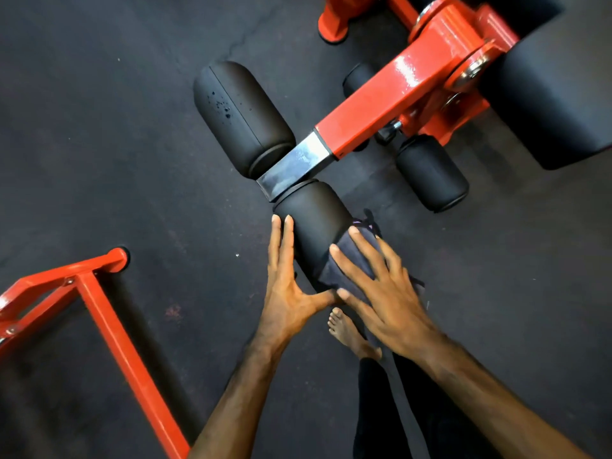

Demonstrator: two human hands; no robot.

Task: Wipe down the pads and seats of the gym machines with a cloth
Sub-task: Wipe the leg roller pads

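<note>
Dark rubber floor lies under a red machine frame. On its steel bar sit two black roller pads. The right hand, fingers spread and straight, presses a dark cloth onto the near pad. The left hand, flat and released, rests against that pad's side. The far pad shows wet spots.

The cloth lies on the near roller, under the right hand; the left hand rests on the roller's left side.
</note>
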